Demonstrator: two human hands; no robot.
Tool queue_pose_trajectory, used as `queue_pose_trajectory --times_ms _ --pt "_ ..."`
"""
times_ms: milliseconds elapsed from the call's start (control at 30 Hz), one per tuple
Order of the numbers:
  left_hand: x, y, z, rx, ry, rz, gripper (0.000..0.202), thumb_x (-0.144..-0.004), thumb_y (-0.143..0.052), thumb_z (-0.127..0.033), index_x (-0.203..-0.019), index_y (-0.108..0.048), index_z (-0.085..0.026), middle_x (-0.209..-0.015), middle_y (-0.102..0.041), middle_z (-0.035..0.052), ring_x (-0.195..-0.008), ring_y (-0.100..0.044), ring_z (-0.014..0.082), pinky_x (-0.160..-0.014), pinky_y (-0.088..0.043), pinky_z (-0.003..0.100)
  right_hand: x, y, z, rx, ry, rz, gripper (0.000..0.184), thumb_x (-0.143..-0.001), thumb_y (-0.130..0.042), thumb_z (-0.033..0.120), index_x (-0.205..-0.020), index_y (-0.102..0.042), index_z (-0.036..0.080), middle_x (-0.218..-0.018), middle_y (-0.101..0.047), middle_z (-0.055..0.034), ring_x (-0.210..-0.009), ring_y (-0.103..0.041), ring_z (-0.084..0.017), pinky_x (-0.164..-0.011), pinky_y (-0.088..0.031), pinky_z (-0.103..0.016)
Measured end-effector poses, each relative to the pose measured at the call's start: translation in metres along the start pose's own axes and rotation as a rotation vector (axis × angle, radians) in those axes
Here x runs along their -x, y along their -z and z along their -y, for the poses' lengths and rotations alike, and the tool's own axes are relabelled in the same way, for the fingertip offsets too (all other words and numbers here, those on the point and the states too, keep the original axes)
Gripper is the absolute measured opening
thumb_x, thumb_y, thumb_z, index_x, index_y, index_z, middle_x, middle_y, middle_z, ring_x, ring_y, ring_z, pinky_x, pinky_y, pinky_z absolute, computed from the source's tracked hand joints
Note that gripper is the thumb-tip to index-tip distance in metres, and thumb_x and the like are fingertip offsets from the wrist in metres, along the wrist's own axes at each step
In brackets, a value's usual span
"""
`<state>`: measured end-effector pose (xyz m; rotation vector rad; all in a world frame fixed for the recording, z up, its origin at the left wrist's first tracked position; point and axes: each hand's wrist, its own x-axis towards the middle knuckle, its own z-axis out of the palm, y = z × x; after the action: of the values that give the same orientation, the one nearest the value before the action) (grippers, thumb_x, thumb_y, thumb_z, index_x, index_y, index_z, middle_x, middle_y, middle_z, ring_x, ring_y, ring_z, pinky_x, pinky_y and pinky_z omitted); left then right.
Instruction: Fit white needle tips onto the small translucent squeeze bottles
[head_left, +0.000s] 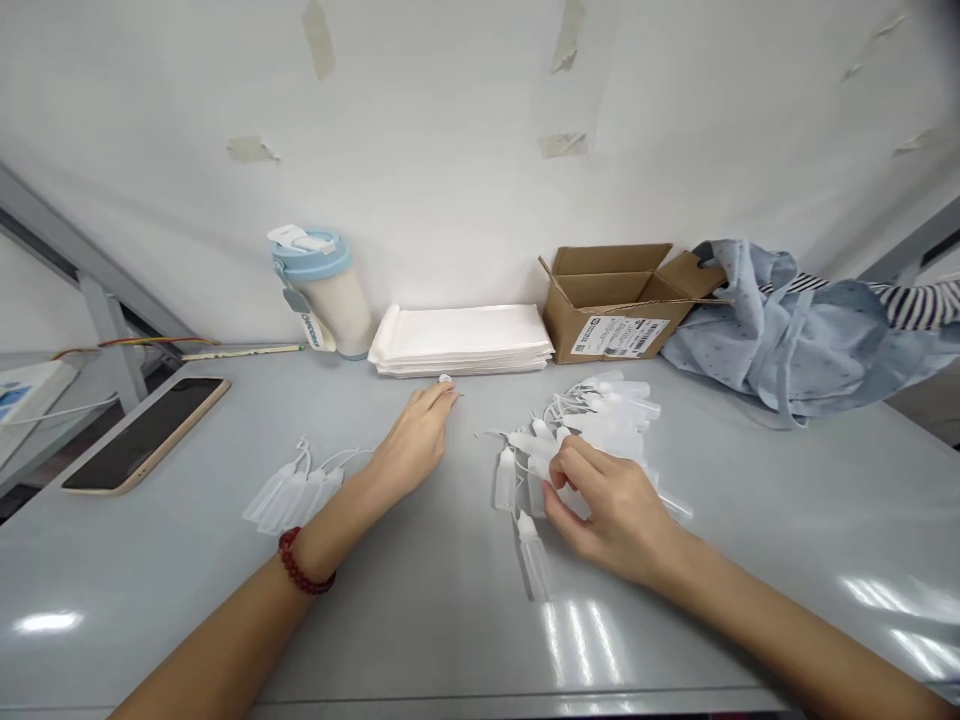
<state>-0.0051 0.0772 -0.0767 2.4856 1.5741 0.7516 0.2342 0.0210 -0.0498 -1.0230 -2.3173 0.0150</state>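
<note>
My left hand (414,438) lies stretched out flat on the grey table (420,620), its fingertips reaching toward a small white cap (445,379) just in front of a stack of white padded envelopes (463,340). My right hand (604,505) is curled over a heap of small translucent plastic bottles (600,420), its fingers pinched on one of them. One more bottle (534,555) lies below that hand. A smaller row of the same bottles (294,492) rests left of my left wrist, which wears a red bead bracelet (300,568).
A blue-lidded white tumbler (324,290) stands at the back by the wall. An open cardboard box (615,300) sits right of the envelopes, with blue cloth (795,340) beside it. A phone (146,432) lies face up at the left.
</note>
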Motion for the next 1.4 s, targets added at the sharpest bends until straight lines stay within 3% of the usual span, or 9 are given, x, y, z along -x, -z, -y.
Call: queue_pose_trajectory --times_ms 200,333,567,733,900,1067,1400 --pt "-0.002 0.003 -0.004 0.026 0.037 0.028 0.036 -0.089 -0.030 -0.006 -0.111 -0.058 -0.010 -0.116 -0.061 0.0156 -0.108 -0.058 0.0243 -0.095 -0.047 0.041 0.000 0.000 0.002 -0.018 0.030 0.075 0.018 -0.083 -0.044 0.012 -0.067 -0.047 0.019 -0.060 -0.053 -0.0004 -0.050 -0.049 -0.012 -0.047 -0.032 -0.024" --pt "-0.003 0.006 -0.006 0.014 0.044 0.075 0.036 -0.088 -0.030 -0.006 -0.108 -0.060 -0.012 -0.113 -0.062 0.0143 -0.109 -0.056 0.0258 -0.095 -0.045 0.042 0.000 -0.001 0.002 -0.025 0.023 0.082 0.018 -0.084 -0.043 0.014 -0.067 -0.048 0.019 -0.061 -0.055 -0.0014 -0.050 -0.050 -0.012 -0.047 -0.032 -0.024" --pt "0.002 0.016 -0.017 -0.027 0.053 0.217 0.030 -0.086 -0.037 -0.011 -0.098 -0.065 -0.013 -0.101 -0.059 0.0134 -0.090 -0.060 0.0274 -0.081 -0.050 0.043 -0.001 0.000 0.002 -0.033 0.000 0.076 0.019 -0.085 -0.044 0.014 -0.067 -0.048 0.019 -0.060 -0.054 -0.0004 -0.051 -0.049 -0.012 -0.048 -0.032 -0.024" --pt "0.008 0.027 -0.031 -0.011 0.044 0.277 0.042 -0.079 -0.037 -0.003 -0.113 -0.060 -0.012 -0.107 -0.058 0.0129 -0.096 -0.059 0.0265 -0.082 -0.051 0.041 -0.001 0.000 0.003 -0.038 -0.010 0.061 0.019 -0.085 -0.044 0.015 -0.067 -0.048 0.018 -0.060 -0.053 -0.0002 -0.050 -0.048 -0.011 -0.047 -0.033 -0.024" --pt "0.006 0.018 -0.038 0.018 -0.002 0.267 0.042 -0.087 -0.037 -0.008 -0.127 -0.050 -0.016 -0.119 -0.055 0.0124 -0.112 -0.052 0.0262 -0.094 -0.046 0.041 -0.002 0.000 0.004 -0.079 -0.041 0.061 0.017 -0.084 -0.046 0.015 -0.067 -0.047 0.019 -0.060 -0.053 0.0010 -0.049 -0.047 -0.010 -0.047 -0.033 -0.022" --pt "0.003 0.015 -0.035 0.009 0.006 0.298 0.030 -0.088 -0.036 -0.006 -0.099 -0.063 -0.012 -0.103 -0.059 0.0134 -0.092 -0.061 0.0244 -0.083 -0.049 0.039 -0.006 0.000 0.005 -0.097 -0.046 0.050 0.018 -0.085 -0.046 0.017 -0.067 -0.046 0.020 -0.059 -0.052 0.0016 -0.048 -0.044 -0.010 -0.046 -0.032 -0.022" --pt "0.007 0.028 -0.024 0.059 0.196 0.235 0.015 -0.073 -0.049 -0.009 -0.068 -0.060 -0.018 -0.076 -0.063 0.0078 -0.071 -0.059 0.0239 -0.062 -0.044 0.032 -0.005 -0.002 0.006 -0.112 -0.047 0.086 0.020 -0.087 -0.045 0.018 -0.068 -0.047 0.019 -0.060 -0.053 0.0001 -0.050 -0.048 -0.011 -0.049 -0.036 -0.023"
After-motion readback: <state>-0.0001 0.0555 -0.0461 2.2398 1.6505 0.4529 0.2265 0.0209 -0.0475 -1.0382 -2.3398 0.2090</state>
